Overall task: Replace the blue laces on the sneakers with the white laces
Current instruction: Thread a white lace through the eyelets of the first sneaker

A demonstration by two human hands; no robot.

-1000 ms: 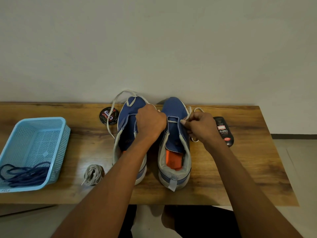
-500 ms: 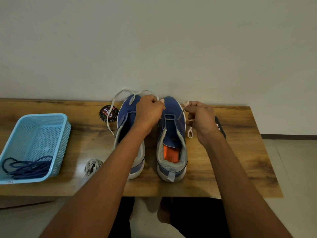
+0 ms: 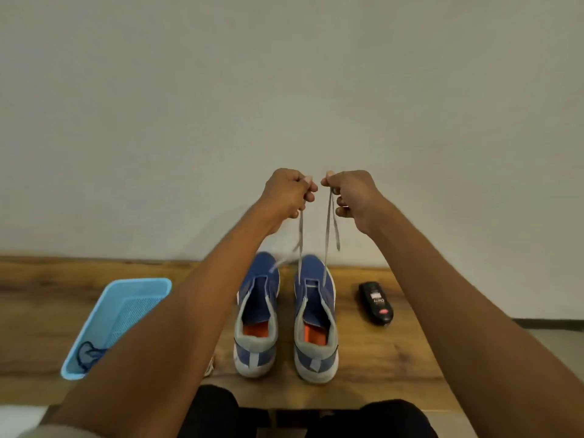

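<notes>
Two blue sneakers stand side by side on the wooden table (image 3: 395, 368), heels toward me: the left sneaker (image 3: 257, 314) and the right sneaker (image 3: 316, 317). A white lace (image 3: 327, 235) runs through the front eyelets of the right sneaker, and both its ends are pulled straight up. My left hand (image 3: 289, 192) pinches one end, my right hand (image 3: 350, 192) pinches the other, both raised high above the shoes. Blue laces (image 3: 87, 355) lie in the light blue basket (image 3: 126, 298) at the left. A second white lace (image 3: 209, 368) peeks out under my left forearm.
A black bottle with a red cap (image 3: 376, 303) lies to the right of the right sneaker. The plain wall stands right behind the table. My knees show below the table's near edge.
Both hands rose from the right sneaker's front to high above it, drawing the white lace ends taut and level. The camera tilted, so the polish tin is hidden behind my left arm.
</notes>
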